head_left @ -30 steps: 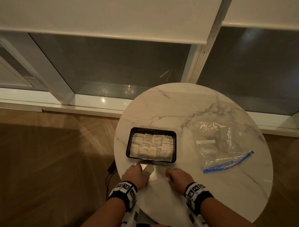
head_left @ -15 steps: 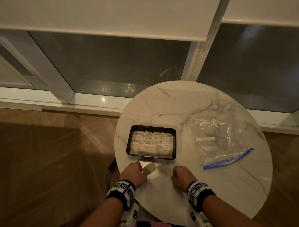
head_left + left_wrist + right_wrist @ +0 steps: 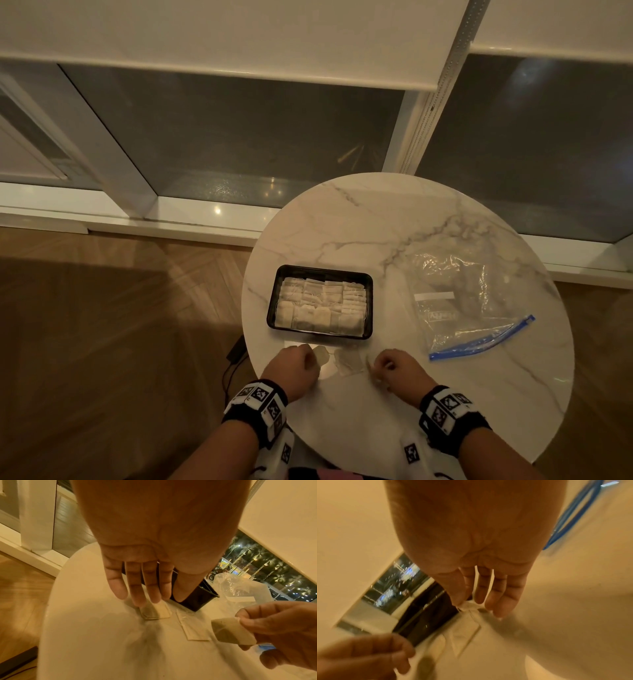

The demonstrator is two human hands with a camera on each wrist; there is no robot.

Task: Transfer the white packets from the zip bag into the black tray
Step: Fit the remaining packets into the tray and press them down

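Note:
The black tray (image 3: 320,271) sits left of centre on the round marble table, packed with several white packets (image 3: 318,305). At the right lies the clear zip bag (image 3: 462,301) with its blue seal toward me. My left hand (image 3: 310,356) is just in front of the tray, its straight fingertips (image 3: 145,599) touching a packet (image 3: 159,612) that lies flat on the table. Beside it lies another flat packet (image 3: 193,626). My right hand (image 3: 376,368) pinches a third white packet (image 3: 231,631) between thumb and forefinger, slightly above the table.
The table (image 3: 376,222) stands by a floor-length window with a white blind. Wooden floor lies to the left. A dark cable and adapter (image 3: 236,349) lie on the floor under the table's left edge. The bag's blue seal (image 3: 573,513) runs right of my right hand.
Both hands have drawn slightly apart. My right hand has shifted right with a packet pinched in it, uncovering the packets on the table between the hands.

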